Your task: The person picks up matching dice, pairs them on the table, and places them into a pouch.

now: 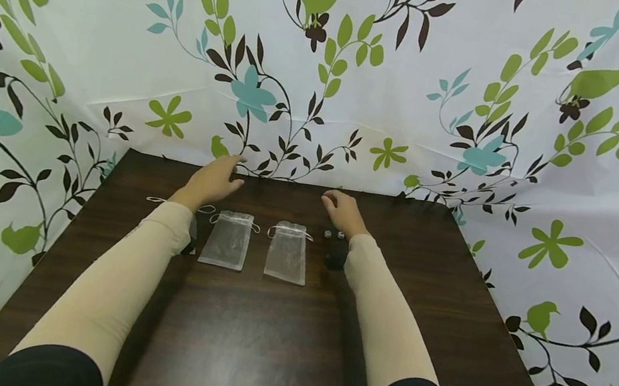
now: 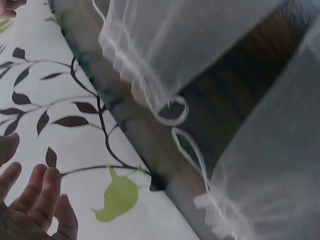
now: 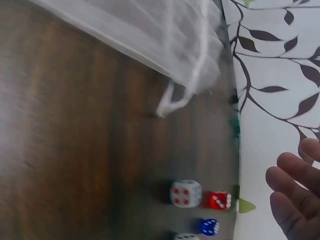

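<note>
My left hand [image 1: 211, 181] hovers over the back left of the table, fingers spread and loosely bent, holding nothing. Below and beside it lie sheer white drawstring bags: one [image 1: 226, 244] left of centre, another [image 1: 287, 257] near the centre, and a third mostly hidden under the left forearm. The left wrist view shows two bags [image 2: 280, 165] with white cord loops. My right hand [image 1: 344, 211] is raised near the back edge, fingers relaxed, nothing in it. Near it lie a white die [image 3: 186, 194], a red die [image 3: 220, 200], a blue die [image 3: 210, 227] and another white die, partly cut off.
The dark wood table [image 1: 261, 347] reaches back to a white curtain [image 1: 326, 88] printed with leaves, birds and flowers. The curtain also hangs along both sides. A dark wrist device [image 1: 337, 255] is visible by the right wrist.
</note>
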Demonstrator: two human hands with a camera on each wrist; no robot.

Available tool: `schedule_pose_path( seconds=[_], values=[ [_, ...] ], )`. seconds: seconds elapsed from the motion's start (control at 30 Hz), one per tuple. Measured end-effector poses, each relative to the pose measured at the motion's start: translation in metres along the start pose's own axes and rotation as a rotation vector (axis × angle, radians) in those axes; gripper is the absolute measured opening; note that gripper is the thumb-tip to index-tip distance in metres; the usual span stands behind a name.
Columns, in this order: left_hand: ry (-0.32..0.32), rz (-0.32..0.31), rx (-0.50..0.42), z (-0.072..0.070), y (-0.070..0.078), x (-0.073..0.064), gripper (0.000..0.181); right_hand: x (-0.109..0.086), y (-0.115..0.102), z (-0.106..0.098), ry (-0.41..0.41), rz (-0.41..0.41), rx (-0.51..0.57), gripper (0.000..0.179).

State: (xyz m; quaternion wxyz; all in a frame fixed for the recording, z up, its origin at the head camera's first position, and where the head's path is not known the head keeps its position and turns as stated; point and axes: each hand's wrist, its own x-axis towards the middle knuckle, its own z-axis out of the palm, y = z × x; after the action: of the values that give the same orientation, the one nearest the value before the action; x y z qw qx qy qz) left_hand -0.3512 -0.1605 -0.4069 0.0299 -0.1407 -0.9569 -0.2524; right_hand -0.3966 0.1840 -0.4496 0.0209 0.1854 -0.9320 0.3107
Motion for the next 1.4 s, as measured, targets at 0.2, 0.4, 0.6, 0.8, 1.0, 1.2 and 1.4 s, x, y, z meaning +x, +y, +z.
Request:
schedule_pose_path(
  seconds=[0.2, 0.4, 0.6, 0.8, 1.0, 1.2, 1.4],
  values=[
    [-0.005, -0.004, -0.06, 0.022, 0.004, 0.0, 0.062, -0.011, 0.0, 0.016, -0.036, -0.041, 0.006, 0.036],
    [-0.091, 0.012, -0.111, 0.054, 0.013, 0.001, 0.056, -0.026, 0.002, 0.028, -0.142, -0.036, -0.042, 0.037],
    [-0.098, 0.047, -0.121, 0.067, 0.02, -0.003, 0.049, -0.035, 0.0, 0.035, -0.201, -0.044, -0.014, 0.038],
    [-0.136, 0.072, -0.131, 0.075, 0.027, -0.008, 0.046, -0.037, -0.002, 0.041, -0.212, -0.024, -0.011, 0.032],
    [-0.155, 0.082, -0.139, 0.081, 0.033, -0.011, 0.045, -0.032, -0.005, 0.047, -0.218, -0.025, 0.002, 0.022],
    [-0.172, 0.094, -0.146, 0.085, 0.035, -0.013, 0.043, -0.03, -0.009, 0.049, -0.258, 0.0, 0.037, 0.019],
    [-0.173, 0.11, -0.175, 0.084, 0.033, -0.011, 0.044, -0.029, -0.018, 0.046, -0.281, 0.013, 0.035, 0.02]
  ],
)
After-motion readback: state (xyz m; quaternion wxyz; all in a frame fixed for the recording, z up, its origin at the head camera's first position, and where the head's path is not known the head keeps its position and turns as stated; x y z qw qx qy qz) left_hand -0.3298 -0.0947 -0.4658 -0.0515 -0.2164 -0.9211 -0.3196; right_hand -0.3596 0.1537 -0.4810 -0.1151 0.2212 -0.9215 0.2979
